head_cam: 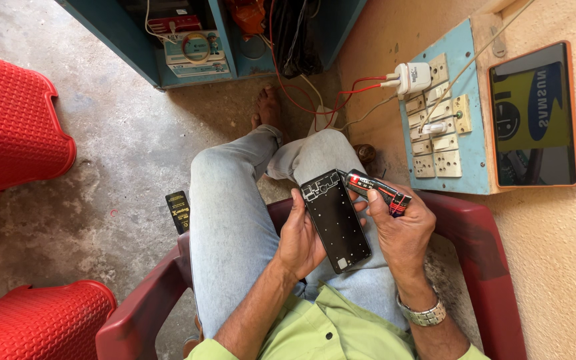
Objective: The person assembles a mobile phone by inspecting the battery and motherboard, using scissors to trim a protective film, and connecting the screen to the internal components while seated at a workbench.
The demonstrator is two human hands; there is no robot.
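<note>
My left hand (299,235) grips a black opened phone body (337,220) by its left edge, held over my lap with the inner frame facing up. My right hand (403,230) holds a small black and red tube (376,190), its tip resting at the phone body's upper right corner. A metal watch is on my right wrist. I sit in a dark red plastic chair (478,247), legs in light blue jeans crossed.
A black flat battery (179,211) lies on the concrete floor left of my knee. Red plastic chairs (9,123) stand at the left. A blue switchboard (443,117) with a white plug and a framed panel (533,117) hang on the wall to the right. Blue shelving (188,40) stands ahead.
</note>
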